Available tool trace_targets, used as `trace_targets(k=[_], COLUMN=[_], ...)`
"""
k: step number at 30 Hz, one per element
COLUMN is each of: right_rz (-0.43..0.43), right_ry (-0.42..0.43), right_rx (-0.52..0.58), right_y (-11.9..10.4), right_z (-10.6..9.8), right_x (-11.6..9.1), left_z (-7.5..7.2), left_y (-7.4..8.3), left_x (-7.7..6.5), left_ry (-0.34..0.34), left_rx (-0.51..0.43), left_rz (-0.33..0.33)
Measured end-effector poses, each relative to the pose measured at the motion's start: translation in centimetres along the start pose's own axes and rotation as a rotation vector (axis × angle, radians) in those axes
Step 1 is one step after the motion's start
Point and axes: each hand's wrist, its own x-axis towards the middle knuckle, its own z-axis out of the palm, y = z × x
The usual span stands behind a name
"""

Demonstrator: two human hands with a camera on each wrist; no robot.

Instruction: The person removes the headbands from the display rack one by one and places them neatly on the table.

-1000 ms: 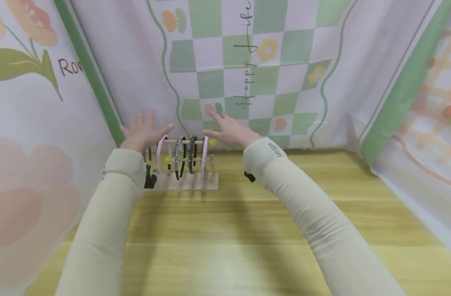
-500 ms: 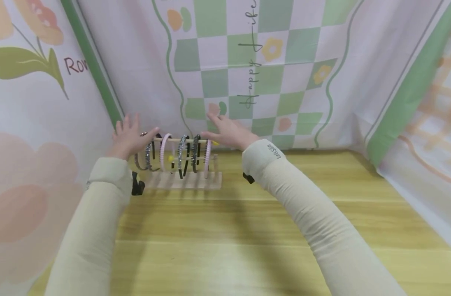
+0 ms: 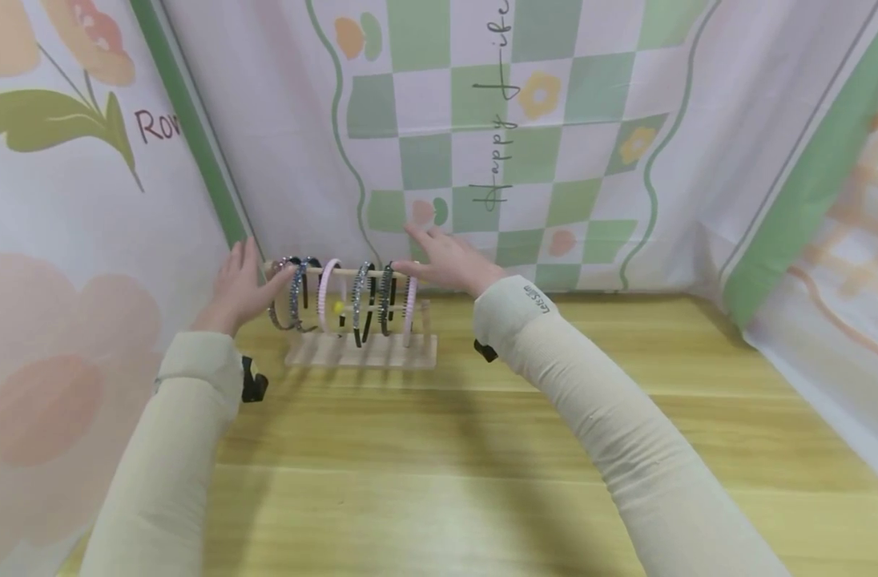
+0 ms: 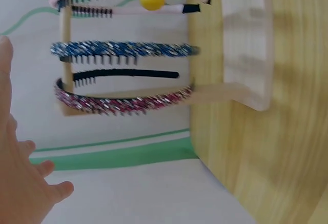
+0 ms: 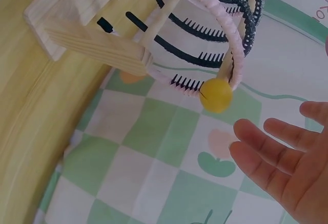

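Observation:
A light wooden rack (image 3: 324, 350) carries several toothed headbands on its upper bar. From the left hang a dark red glitter headband (image 4: 128, 103), a blue glitter headband (image 4: 128, 48) and a pink headband (image 3: 324, 296). Farther right come a silvery headband (image 3: 360, 300), a black headband (image 3: 384, 300) and a second pink headband (image 3: 409, 308). My left hand (image 3: 237, 290) is spread beside the rack's left end, holding nothing. Off the right end, my right hand (image 3: 453, 260) extends with fingers straight, also holding nothing. A yellow ball (image 5: 215, 95) shows beside the bar's end in the right wrist view.
The rack stands on a wood-grain table (image 3: 424, 449) near its back edge. Behind it hangs a checkered cloth (image 3: 475, 152), and a flower-printed cloth (image 3: 57, 216) borders the left side. Another cloth (image 3: 843, 264) closes off the right.
My left hand has moved left and slightly toward me, uncovering the rack's left end and its glitter headbands. My right hand stays nearly in place. The view has shifted slightly.

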Motion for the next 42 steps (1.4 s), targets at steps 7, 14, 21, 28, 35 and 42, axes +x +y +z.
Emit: trace_targets(k=[7,14,21,28,35,42], right_rz=[-0.028,-0.041,-0.032,-0.029,-0.002,0.039], right_ry=[0.012,0.023,0.025,0.032,0.029,0.033], right_rx=[0.042,0.106,0.150,0.178,0.225,0.314], right_y=[0.5,0.5,0.8,1.0,1.1,1.1], right_z=[0.6,1.2,1.4,2.0,2.5,3.0], right_x=[0.4,0.6,0.4,0.4,0.4,0.3], left_z=[1.1,2.7,4.3,6.1,7.9,9.1], left_y=[-1.7,-3.3,-4.6,-6.1,-7.6,-8.0], left_x=[-0.2,-0.5,-0.9,-1.4,-1.7,-1.7], left_ry=[0.004,-0.004,-0.013,-0.040,-0.042,-0.081], left_rx=[-0.022,-0.060,-0.096,-0.123,-0.111,-0.104], left_rz=[-0.010,-0.031,-0.037,-0.050,-0.032,-0.069])
